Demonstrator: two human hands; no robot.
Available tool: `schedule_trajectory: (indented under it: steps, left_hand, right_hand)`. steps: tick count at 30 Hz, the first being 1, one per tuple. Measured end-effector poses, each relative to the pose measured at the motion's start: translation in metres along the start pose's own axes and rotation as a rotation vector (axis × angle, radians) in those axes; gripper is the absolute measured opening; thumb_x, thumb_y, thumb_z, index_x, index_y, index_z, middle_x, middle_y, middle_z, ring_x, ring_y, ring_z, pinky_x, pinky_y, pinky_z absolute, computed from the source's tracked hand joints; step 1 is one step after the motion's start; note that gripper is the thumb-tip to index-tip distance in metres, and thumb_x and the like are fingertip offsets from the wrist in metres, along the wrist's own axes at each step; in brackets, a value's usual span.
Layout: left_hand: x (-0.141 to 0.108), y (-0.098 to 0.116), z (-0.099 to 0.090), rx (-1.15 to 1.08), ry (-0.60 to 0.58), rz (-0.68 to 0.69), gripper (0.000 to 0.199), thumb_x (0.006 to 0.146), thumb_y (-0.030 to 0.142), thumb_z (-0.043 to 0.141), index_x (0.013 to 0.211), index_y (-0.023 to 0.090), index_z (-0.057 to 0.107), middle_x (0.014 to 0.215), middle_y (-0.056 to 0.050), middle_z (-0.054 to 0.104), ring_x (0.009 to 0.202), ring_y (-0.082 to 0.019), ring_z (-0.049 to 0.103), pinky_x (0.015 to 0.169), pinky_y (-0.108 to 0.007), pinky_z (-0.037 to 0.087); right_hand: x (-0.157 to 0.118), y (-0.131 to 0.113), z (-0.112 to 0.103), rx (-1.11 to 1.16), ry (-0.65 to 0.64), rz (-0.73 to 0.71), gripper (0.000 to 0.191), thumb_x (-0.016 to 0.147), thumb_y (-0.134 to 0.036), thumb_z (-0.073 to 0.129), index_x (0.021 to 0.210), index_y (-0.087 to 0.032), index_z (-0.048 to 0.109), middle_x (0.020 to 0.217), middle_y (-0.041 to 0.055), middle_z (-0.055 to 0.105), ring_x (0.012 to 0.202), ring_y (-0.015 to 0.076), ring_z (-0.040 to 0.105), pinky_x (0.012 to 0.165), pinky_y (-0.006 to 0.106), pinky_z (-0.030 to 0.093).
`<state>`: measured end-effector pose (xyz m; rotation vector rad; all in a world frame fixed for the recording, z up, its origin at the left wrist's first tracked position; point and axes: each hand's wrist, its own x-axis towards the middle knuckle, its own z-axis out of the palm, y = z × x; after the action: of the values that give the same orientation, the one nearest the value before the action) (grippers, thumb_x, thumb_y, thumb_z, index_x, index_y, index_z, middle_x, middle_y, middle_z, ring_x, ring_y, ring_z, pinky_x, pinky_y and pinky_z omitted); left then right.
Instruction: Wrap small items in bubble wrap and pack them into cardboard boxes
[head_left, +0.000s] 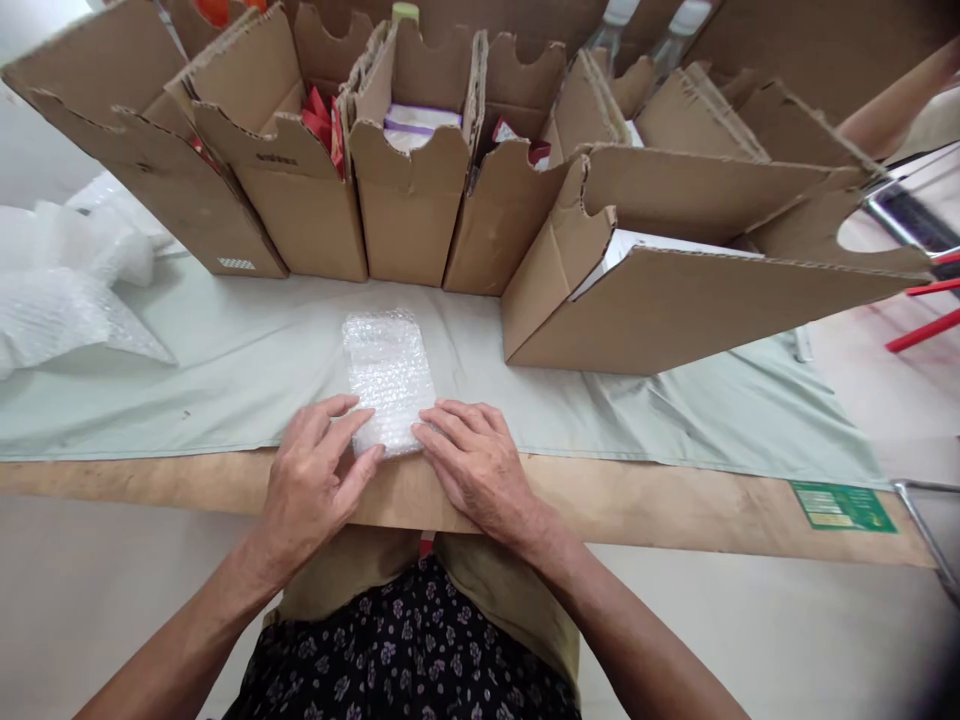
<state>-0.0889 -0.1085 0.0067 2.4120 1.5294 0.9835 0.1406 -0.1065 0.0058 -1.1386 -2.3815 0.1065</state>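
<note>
Two bare hands at one clear, shiny, oblong bubble-wrap packet (390, 375).

The left hand (311, 475), thumb and fingers parted, and the right hand (480, 460), fingers extended, touch its lower sides, neither closed round it. It lies at the front edge of the pale green cloth (247, 345); open cloth separates it from at least five brown cardboard bins (409, 215).
</note>
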Motion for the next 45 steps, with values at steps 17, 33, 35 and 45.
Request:
schedule_trajectory:
  steps: [17,33,35,45]
  left_hand:
    - [0.02,-0.019,0.009,-0.007,-0.002,-0.092,0.031,0.102,0.037,0.058,0.124,0.018,0.068,0.119,-0.012,0.073,0.11,-0.029,0.068,0.097,-0.045,0.054]
    - [0.011,-0.013,-0.008,-0.167,-0.042,-0.162,0.025,0.099,0.03,0.061,0.118,0.019,0.073,0.106,-0.007,0.08,0.095,-0.022,0.073,0.09,-0.037,0.057]
    - [0.015,-0.018,-0.006,-0.16,-0.046,-0.256,0.029,0.098,0.035,0.061,0.118,0.019,0.075,0.104,-0.006,0.081,0.089,-0.02,0.073,0.086,-0.035,0.059]
    - [0.045,-0.034,0.002,-0.078,-0.004,-0.462,0.043,0.093,0.046,0.062,0.122,0.016,0.072,0.09,-0.004,0.074,0.069,-0.016,0.063,0.069,-0.031,0.053]
  right_hand:
    - [0.02,0.005,0.007,-0.05,-0.029,0.051,0.025,0.101,-0.017,0.056,0.123,-0.018,0.068,0.133,0.0136,0.071,0.128,0.0292,0.06,0.1,0.045,0.046]
    - [0.03,0.005,-0.011,0.268,-0.022,0.142,0.029,0.103,-0.031,0.059,0.129,-0.021,0.068,0.126,0.0096,0.075,0.115,0.0249,0.067,0.102,0.043,0.048]
    - [0.03,0.008,-0.01,0.261,0.05,0.191,0.031,0.104,-0.031,0.057,0.132,-0.022,0.066,0.128,0.0098,0.074,0.118,0.0253,0.067,0.102,0.043,0.049]
    - [0.058,0.018,0.013,-0.023,-0.129,0.033,0.035,0.095,-0.014,0.06,0.13,-0.019,0.066,0.145,0.0137,0.065,0.136,0.0316,0.055,0.102,0.048,0.045]
